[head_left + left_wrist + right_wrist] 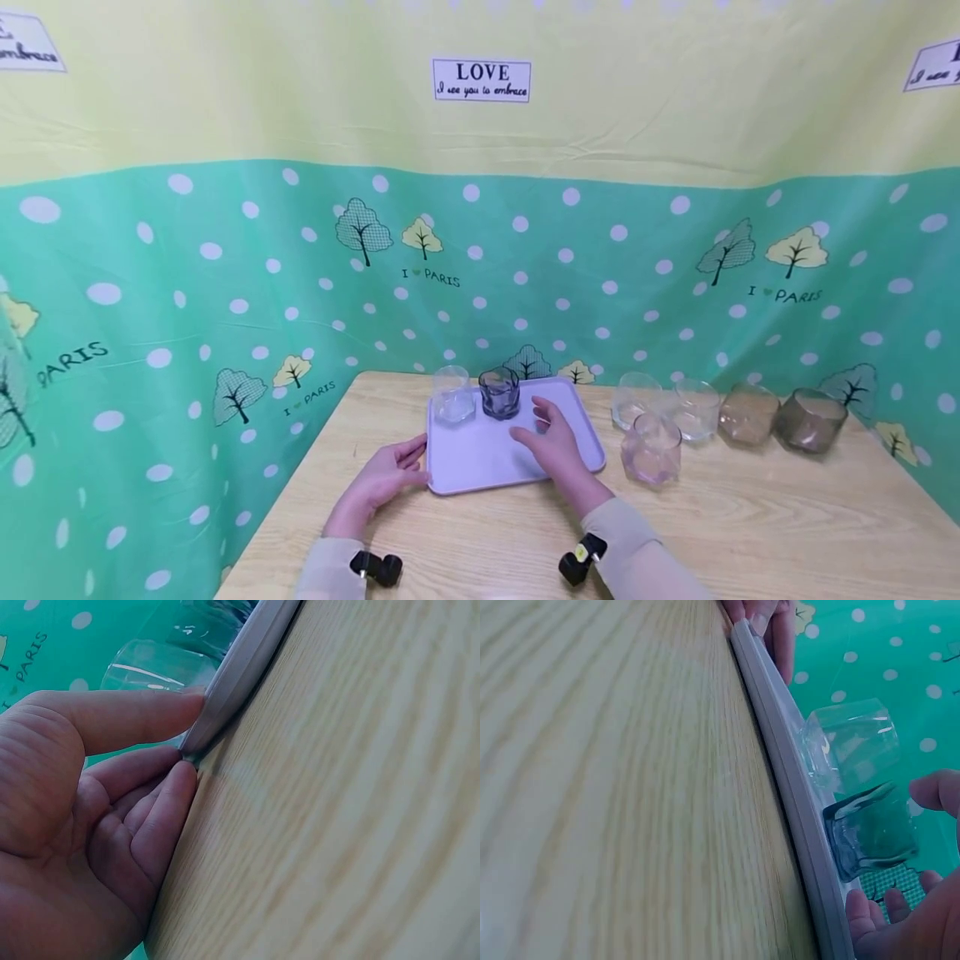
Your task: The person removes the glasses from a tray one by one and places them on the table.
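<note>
A pale lilac tray (487, 458) lies on the table with two glasses on its far part. One is a clear glass (453, 402); to its right stands a smoky grey glass (500, 394). My left hand (382, 477) pinches the tray's left edge, the thumb (150, 716) on the rim and the fingers low against its side. Over the right half of the tray is my right hand (553, 442), thumb and fingers spread apart and nothing between them. In the right wrist view, that hand is beside the dark glass (874, 832), with a gap between them.
Right of the tray stands a pinkish glass (651, 454). Behind it is a row: two clear glasses (636, 404) (694, 412), a brown glass (748, 417) and a darker brown glass (810, 423). A green dotted curtain (420, 317) hangs behind the wooden table (480, 542).
</note>
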Motion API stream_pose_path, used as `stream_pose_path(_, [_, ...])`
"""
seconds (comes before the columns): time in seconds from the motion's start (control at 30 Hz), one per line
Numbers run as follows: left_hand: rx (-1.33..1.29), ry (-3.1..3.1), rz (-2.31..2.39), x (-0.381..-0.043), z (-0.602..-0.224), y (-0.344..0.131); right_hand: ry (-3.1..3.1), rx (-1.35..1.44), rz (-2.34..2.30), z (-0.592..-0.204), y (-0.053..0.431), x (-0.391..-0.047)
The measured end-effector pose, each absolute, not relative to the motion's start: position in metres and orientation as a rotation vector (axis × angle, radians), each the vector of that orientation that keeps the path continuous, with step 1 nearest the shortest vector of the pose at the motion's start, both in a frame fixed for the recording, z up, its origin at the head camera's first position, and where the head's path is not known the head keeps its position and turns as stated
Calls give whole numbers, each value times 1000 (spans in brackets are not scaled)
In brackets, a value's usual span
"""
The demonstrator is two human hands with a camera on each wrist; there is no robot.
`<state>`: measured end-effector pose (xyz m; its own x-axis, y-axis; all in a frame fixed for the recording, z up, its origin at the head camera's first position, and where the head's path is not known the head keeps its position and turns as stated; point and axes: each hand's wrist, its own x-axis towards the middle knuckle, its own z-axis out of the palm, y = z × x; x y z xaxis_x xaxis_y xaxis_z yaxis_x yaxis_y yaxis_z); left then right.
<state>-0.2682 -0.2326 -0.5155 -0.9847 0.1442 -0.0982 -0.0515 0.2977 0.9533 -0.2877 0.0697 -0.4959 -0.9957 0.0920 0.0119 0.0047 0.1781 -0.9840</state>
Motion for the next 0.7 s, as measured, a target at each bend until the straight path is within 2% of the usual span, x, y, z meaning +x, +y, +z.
stream_pose_path(0.3, [84, 2378, 1767, -270, -513, -231, -2362, -192, 1890, -501, 49, -314])
stream_pose_path(0.7, [71, 2369, 1765, -270, -513, -233, -2427, -99, 1684, -505, 36, -342])
